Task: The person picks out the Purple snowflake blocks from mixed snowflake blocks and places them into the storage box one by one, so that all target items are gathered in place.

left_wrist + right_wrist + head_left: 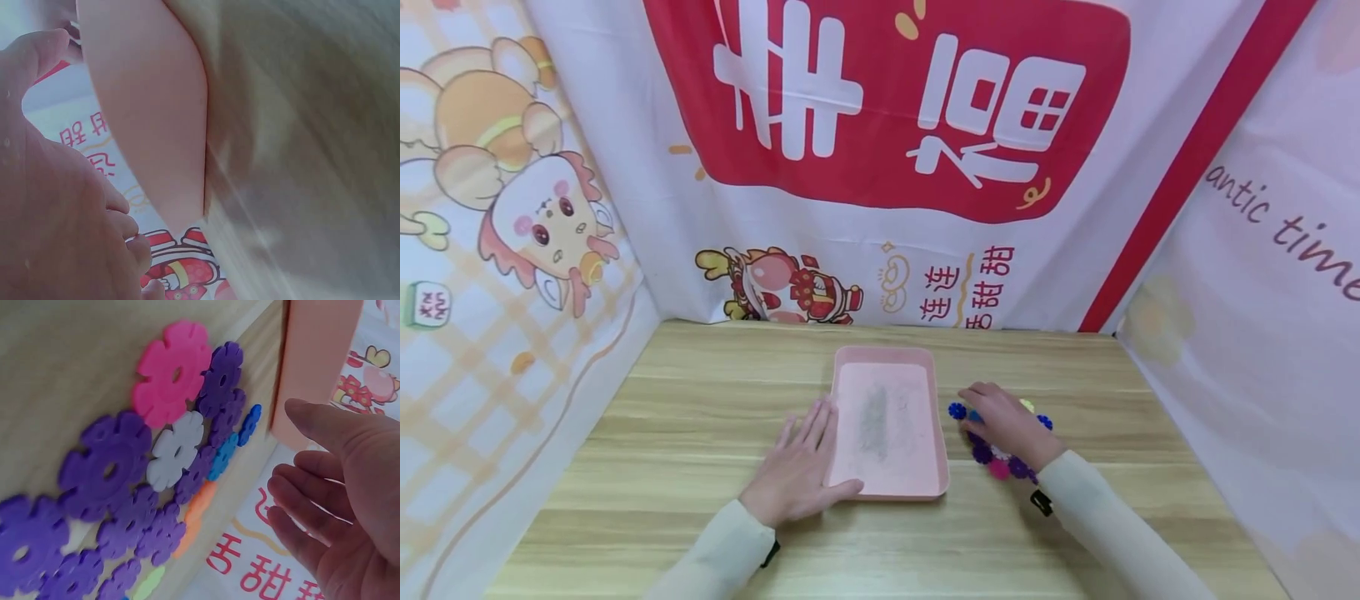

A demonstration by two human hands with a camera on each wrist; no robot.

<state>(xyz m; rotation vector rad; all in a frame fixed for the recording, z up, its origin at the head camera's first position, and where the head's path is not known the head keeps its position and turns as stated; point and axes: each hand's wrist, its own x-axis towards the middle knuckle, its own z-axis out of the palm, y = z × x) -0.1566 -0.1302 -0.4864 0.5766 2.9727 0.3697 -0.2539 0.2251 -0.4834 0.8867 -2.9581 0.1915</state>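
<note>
A shallow pink tray (917, 433) lies on the table with a greyish patch on its floor. My left hand (793, 479) is at its left side, fingers fairly straight and fingertips at the rim; the left wrist view shows the tray's outer wall (150, 112) beside that hand. To the right of the tray, my right hand (1003, 421) hovers over a cluster of plastic snowflake discs. Its fingers are loosely bent with nothing between them. Purple discs (87, 481) dominate, around a pink disc (150, 394) and a white disc (164, 465). The hand hides part of the cluster in the head view.
Wood-grain table (700, 417) surrounds the tray. A printed cloth (1045, 275) hangs at the back edge, and more patterned cloth covers the left side (572, 400) and right side (1225, 375). A small black strap piece (1041, 502) shows at the right wrist.
</note>
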